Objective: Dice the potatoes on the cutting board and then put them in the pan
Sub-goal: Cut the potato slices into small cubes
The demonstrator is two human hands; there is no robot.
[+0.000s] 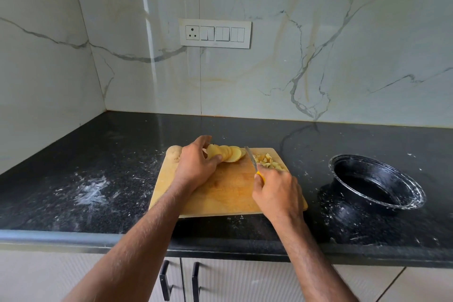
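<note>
A wooden board [220, 193] lies flat on the dark counter [98, 167], near its front edge, and both hands are over it. The left hand [196, 167] has its fingers curled round a row of potato slices [229, 153] at the far side of the board; the slices lean on one another like fallen tiles, and the thumb presses the near side of the row. The right hand [275, 193] grips a knife [252, 162] by its yellow handle, fingers wrapped tight, the blade pointing away from the person and angled down toward the board just right of the slices. I cannot tell whether the tip touches the wood. To the right of the blade, at the board's far right corner, sits a small heap of dice [268, 162], pale yellow cubes. A whole, unpeeled potato [174, 152] rests at the far left corner, partly behind the left wrist. The pan [375, 184], black and deep, stands on the counter well to the right of the board, its rim flecked white; nothing shows inside it. White smears and specks mark the counter on both sides. On the marbled wall behind is a switch plate [215, 33].
</note>
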